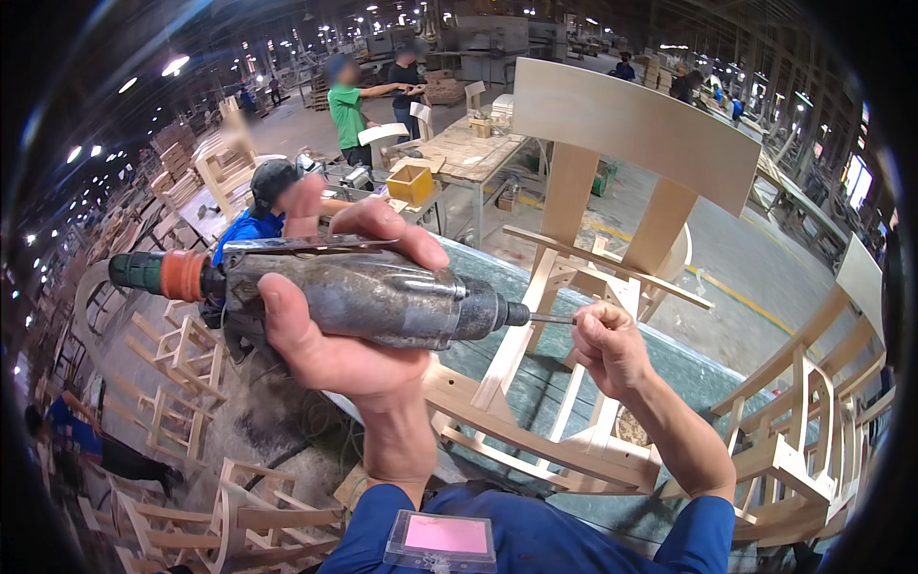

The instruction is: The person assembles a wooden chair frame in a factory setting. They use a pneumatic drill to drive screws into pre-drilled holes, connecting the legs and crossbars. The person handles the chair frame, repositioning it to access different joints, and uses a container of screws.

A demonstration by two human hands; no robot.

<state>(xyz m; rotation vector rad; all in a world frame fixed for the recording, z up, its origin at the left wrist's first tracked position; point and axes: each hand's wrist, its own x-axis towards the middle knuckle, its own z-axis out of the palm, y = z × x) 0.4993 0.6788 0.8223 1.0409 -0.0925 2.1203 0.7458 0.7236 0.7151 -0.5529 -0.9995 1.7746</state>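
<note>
My left hand grips a worn grey pneumatic screwdriver held level, its orange and green hose end pointing left. A thin bit sticks out of the tool's black nose to the right. My right hand pinches the tip of that bit with closed fingers. Just behind both hands an unfinished pale wooden chair frame lies tilted on a green-topped workbench.
A second wooden chair frame stands at the right. Several small wooden frames are stacked on the floor to the left. A person in a blue shirt and dark cap works behind the tool; others stand by a far table.
</note>
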